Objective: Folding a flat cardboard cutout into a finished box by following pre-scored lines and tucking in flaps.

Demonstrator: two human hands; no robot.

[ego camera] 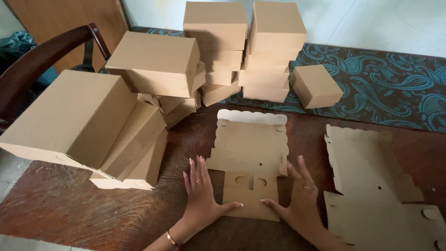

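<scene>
Wooden table (69,209) bears flat cardboard blank (251,153); paisley cloth (395,88) behind.

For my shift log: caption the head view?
Both hands, left hand and right hand, press a flat cardboard blank beside stacked folded boxes.

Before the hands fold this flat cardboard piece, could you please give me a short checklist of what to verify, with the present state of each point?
1. Flat cardboard blank lies flat on the wooden table: ok.
2. Left hand and right hand are placed at both sides of the blank's near flap, thumbs on it: ok.
3. Hands are open, holding nothing else: ok.
4. Space beyond the blank is free for folding: ok, bare table up to the stacked boxes.
5. Leaning pile of finished boxes at the left is stable: cannot tell; it tilts.
6. Spare blanks at the right do not overlap the working blank: ok.
</scene>
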